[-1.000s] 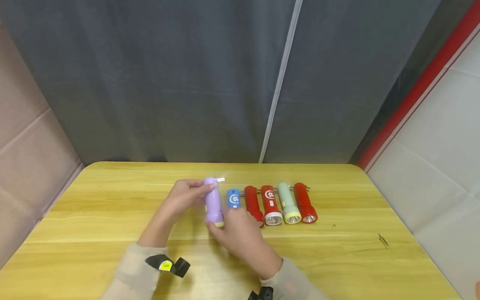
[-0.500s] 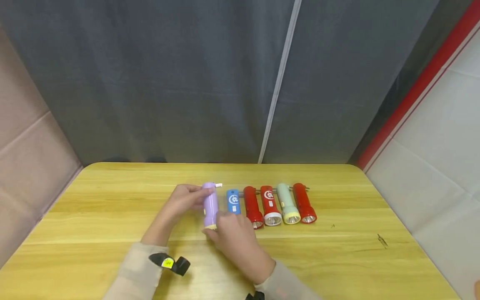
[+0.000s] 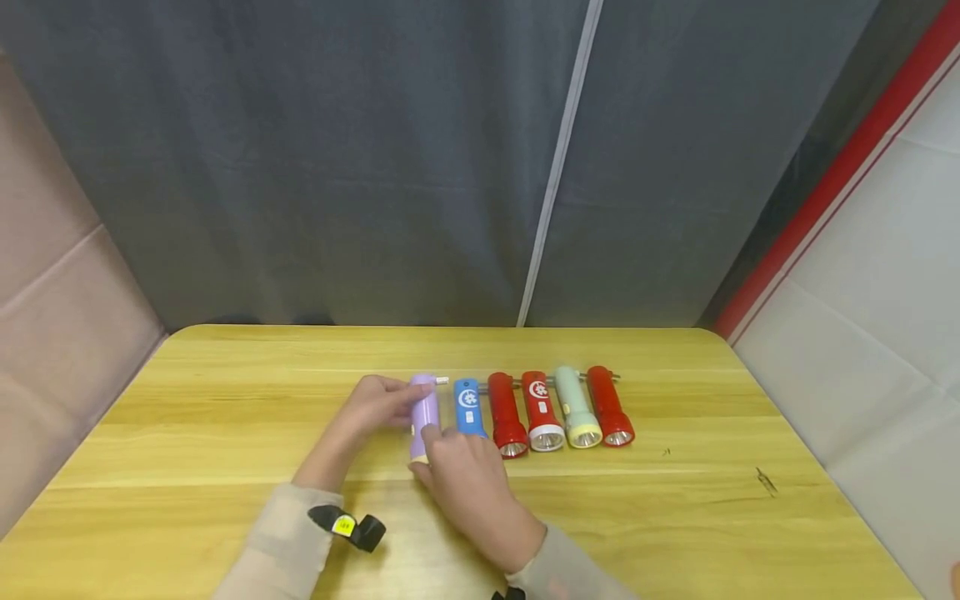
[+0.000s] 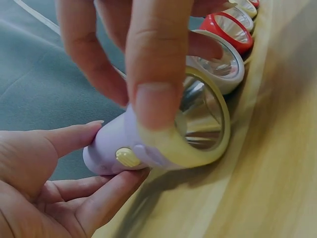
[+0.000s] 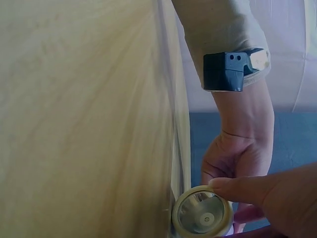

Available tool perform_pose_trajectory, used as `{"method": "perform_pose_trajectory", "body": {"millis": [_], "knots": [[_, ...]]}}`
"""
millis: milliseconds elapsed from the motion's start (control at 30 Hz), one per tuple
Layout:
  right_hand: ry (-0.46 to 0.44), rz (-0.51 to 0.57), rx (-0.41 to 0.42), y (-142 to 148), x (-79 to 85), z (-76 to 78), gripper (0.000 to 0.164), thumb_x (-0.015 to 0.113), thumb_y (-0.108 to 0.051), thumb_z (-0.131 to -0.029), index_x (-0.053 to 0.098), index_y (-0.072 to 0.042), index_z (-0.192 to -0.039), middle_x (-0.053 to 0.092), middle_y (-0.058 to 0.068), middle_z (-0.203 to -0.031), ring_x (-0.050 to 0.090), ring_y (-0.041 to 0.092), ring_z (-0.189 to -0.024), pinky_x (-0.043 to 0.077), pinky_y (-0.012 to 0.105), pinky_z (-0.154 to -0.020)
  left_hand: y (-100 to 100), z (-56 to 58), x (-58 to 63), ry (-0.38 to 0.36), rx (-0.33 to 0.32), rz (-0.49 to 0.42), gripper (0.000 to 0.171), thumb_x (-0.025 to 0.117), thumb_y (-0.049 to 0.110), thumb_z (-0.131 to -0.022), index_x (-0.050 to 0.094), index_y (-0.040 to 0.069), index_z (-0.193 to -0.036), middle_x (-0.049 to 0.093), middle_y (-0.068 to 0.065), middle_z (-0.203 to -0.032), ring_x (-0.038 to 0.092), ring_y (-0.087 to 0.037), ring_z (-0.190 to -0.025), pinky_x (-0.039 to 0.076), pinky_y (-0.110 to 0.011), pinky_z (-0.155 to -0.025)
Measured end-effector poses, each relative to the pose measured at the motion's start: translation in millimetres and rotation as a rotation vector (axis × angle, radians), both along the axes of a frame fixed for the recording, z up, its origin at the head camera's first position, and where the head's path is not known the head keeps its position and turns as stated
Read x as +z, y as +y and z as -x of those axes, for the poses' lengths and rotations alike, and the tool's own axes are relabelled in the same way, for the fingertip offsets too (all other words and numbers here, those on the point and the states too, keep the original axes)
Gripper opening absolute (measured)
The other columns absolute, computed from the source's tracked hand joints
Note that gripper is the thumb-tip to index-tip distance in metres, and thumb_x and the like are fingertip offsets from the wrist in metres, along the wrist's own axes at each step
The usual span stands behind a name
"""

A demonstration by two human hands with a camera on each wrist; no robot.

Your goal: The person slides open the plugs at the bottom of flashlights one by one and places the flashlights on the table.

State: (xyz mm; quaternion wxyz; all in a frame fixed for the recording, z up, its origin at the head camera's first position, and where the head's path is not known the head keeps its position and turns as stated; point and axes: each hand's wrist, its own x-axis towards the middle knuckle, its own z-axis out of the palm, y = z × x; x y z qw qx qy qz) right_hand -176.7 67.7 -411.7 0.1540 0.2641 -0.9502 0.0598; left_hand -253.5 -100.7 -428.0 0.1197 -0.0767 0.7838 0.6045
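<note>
A purple flashlight [image 3: 424, 414] with a pale yellow head ring stands at the left end of a row of flashlights, its lens facing the person. My left hand [image 3: 380, 403] holds its rear part between thumb and fingers, near a white tab at the tail. At the lens end, my right hand [image 3: 471, 485] grips the head, the thumb on the ring in the right wrist view. The flashlight's yellow switch [image 4: 128, 156] shows on its side in the left wrist view. Just right of it lies a blue flashlight [image 3: 468, 407], its head hidden behind the right hand.
To the right, the row continues with a plain red flashlight [image 3: 506, 414], a red one with a white ring [image 3: 540, 404], a pale green one [image 3: 573, 404] and another red one [image 3: 609, 404]. They lie on a wooden table [image 3: 675, 517], with a grey curtain [image 3: 360, 167] behind.
The purple flashlight has come down and slightly toward the person, both hands holding it throughout. More of the blue flashlight shows now. The other flashlights have stayed in place.
</note>
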Motion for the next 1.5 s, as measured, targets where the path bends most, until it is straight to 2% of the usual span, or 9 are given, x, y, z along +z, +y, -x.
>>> {"method": "perform_pose_trajectory", "body": {"millis": [200, 400, 667, 967, 1100, 1300, 1500], "knots": [[-0.006, 0.000, 0.005, 1.0, -0.9, 1.8, 0.029, 0.078, -0.042, -0.086, 0.074, -0.016, -0.098, 0.065, -0.001, -0.067, 0.041, 0.006, -0.048, 0.025, 0.014, -0.040, 3.9, 0.6, -4.0, -0.012, 0.028, 0.009, 0.055, 0.073, 0.033, -0.093, 0.065, -0.011, -0.124, 0.070, -0.029, -0.119, 0.075, -0.030, -0.100, 0.063, -0.036, -0.083], [-0.036, 0.034, 0.009, 3.0, -1.7, 3.8, 0.025, 0.077, -0.041, -0.087, 0.078, -0.019, -0.098, 0.069, -0.001, -0.070, 0.044, 0.006, -0.050, 0.028, 0.014, -0.041, 9.1, 0.7, -8.7, -0.004, 0.036, 0.012, 0.048, 0.072, 0.033, -0.093, 0.069, -0.007, -0.120, 0.070, -0.028, -0.120, 0.075, -0.032, -0.103, 0.063, -0.035, -0.084], [-0.053, 0.055, 0.006, 3.9, -1.6, 6.4, 0.024, 0.077, -0.042, -0.087, 0.078, -0.019, -0.095, 0.070, 0.000, -0.072, 0.048, 0.008, -0.051, 0.033, 0.016, -0.042, 11.5, -0.1, -9.7, 0.017, 0.046, 0.039, 0.045, 0.072, 0.035, -0.093, 0.072, -0.004, -0.116, 0.072, -0.026, -0.117, 0.076, -0.025, -0.094, 0.063, -0.033, -0.081], [-0.089, 0.074, -0.007, 4.7, -0.1, 6.9, 0.024, 0.077, -0.041, -0.087, 0.078, -0.018, -0.093, 0.069, 0.000, -0.070, 0.047, 0.008, -0.051, 0.033, 0.017, -0.043, 12.6, -1.3, -10.7, 0.096, 0.060, 0.140, 0.038, 0.074, 0.040, -0.091, 0.080, 0.002, -0.096, 0.078, -0.013, -0.092, 0.070, -0.014, -0.073, 0.060, -0.028, -0.068], [-0.087, 0.091, -0.001, 4.3, 0.0, 7.9, 0.023, 0.078, -0.041, -0.087, 0.078, -0.018, -0.092, 0.067, -0.001, -0.068, 0.046, 0.008, -0.050, 0.032, 0.018, -0.043, 12.4, -0.8, -12.6, 0.113, 0.068, 0.180, 0.039, 0.074, 0.043, -0.090, 0.080, 0.005, -0.094, 0.077, -0.009, -0.085, 0.067, -0.013, -0.070, 0.056, -0.025, -0.064], [-0.068, 0.088, -0.009, 4.7, -1.5, 9.0, 0.024, 0.077, -0.042, -0.087, 0.079, -0.020, -0.096, 0.069, 0.000, -0.069, 0.045, 0.009, -0.049, 0.031, 0.019, -0.042, 14.7, -1.1, -15.3, 0.159, 0.073, 0.210, 0.040, 0.075, 0.043, -0.089, 0.080, 0.003, -0.094, 0.077, -0.011, -0.082, 0.068, -0.013, -0.064, 0.057, -0.026, -0.060], [-0.092, 0.088, -0.001, 5.0, -1.4, 10.4, 0.025, 0.077, -0.041, -0.087, 0.080, -0.020, -0.099, 0.066, -0.001, -0.068, 0.043, 0.008, -0.050, 0.031, 0.018, -0.042, 16.7, -1.3, -14.5, 0.192, 0.078, 0.312, 0.040, 0.074, 0.044, -0.090, 0.080, 0.004, -0.091, 0.075, -0.008, -0.076, 0.062, -0.014, -0.061, 0.049, -0.024, -0.053]]}}
